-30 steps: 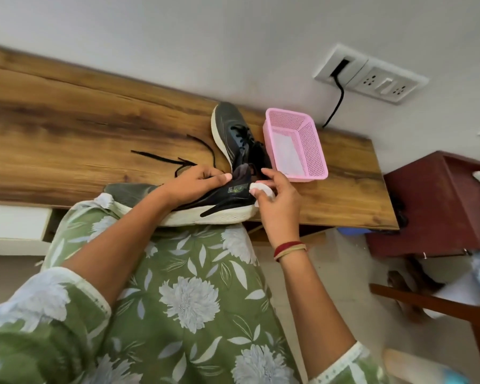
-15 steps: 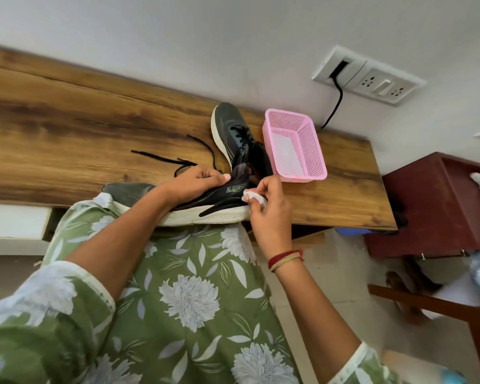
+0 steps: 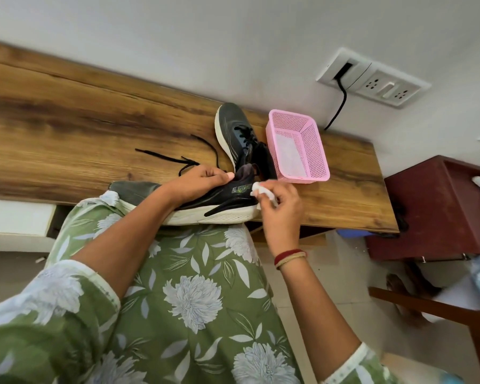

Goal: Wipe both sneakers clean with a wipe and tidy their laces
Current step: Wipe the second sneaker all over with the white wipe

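Note:
A black sneaker with a white sole (image 3: pixel 219 202) lies across my lap at the table's front edge. My left hand (image 3: pixel 198 181) grips its collar near the tongue. My right hand (image 3: pixel 279 206) pinches a white wipe (image 3: pixel 262 191) against the heel side of that sneaker. The second black sneaker (image 3: pixel 236 128) lies on the wooden table (image 3: pixel 81 128) behind, toe pointing away. Loose black laces (image 3: pixel 164 159) trail to the left over the wood.
A pink mesh basket (image 3: pixel 316 151) stands just right of the second sneaker. A wall socket with a black cable (image 3: pixel 341 103) is behind it. A dark red cabinet (image 3: pixel 432 209) and a wooden chair frame (image 3: pixel 432 306) stand to the right.
My right hand has slid the wipe from the very back of the heel up along the sneaker's side toward the logo. My left hand keeps its hold.

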`<act>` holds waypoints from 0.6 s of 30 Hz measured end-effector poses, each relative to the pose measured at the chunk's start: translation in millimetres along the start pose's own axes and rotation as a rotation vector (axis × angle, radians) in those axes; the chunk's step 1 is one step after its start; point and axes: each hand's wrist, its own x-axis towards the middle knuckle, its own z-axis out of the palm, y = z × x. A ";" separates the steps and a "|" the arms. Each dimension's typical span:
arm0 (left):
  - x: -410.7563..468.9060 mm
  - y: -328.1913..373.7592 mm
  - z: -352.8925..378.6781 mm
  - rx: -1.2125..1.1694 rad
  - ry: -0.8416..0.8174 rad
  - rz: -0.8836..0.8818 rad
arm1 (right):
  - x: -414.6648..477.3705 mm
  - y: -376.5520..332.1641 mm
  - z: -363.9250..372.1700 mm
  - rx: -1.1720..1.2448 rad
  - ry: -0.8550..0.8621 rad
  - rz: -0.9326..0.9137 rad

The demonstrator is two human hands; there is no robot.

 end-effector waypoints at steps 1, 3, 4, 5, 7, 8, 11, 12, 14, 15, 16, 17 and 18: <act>0.5 0.2 0.5 -0.001 0.009 0.006 | -2.7 -1.6 5.7 -0.034 -0.015 -0.001; 1.0 0.3 -0.3 -0.008 0.023 0.011 | -14.6 -9.6 16.5 -0.062 -0.017 -0.035; 1.1 0.7 -1.0 -0.014 0.023 0.011 | -21.0 -13.1 19.4 -0.068 -0.021 -0.084; 0.8 0.8 -1.4 -0.020 0.017 0.011 | -26.4 -15.3 20.4 -0.080 -0.042 -0.156; 0.1 -0.1 -1.1 -0.026 0.009 0.004 | -25.6 -11.9 18.8 -0.188 -0.088 -0.287; -0.7 0.1 -0.6 -0.023 0.013 -0.004 | -19.5 -6.6 17.2 -0.235 -0.069 -0.297; -1.5 0.7 -0.5 -0.021 0.022 -0.009 | -11.1 -4.4 16.5 -0.280 0.005 -0.237; -1.9 1.7 -1.0 -0.030 0.026 -0.008 | -14.9 -9.4 19.2 -0.299 -0.026 -0.275; -2.3 2.0 -1.4 -0.039 0.024 0.001 | -23.4 -15.6 20.6 -0.342 -0.129 -0.401; -2.5 2.8 -1.1 -0.036 0.026 0.000 | -21.9 -14.0 19.5 -0.357 -0.148 -0.440; -2.9 3.9 -0.5 -0.031 0.030 -0.004 | -16.1 -10.2 17.5 -0.362 -0.130 -0.431; -3.1 4.4 0.0 -0.028 0.032 -0.008 | -10.3 -7.4 15.3 -0.347 -0.085 -0.378; -3.8 4.8 0.5 -0.027 0.029 -0.014 | -7.2 -5.6 14.5 -0.330 -0.047 -0.326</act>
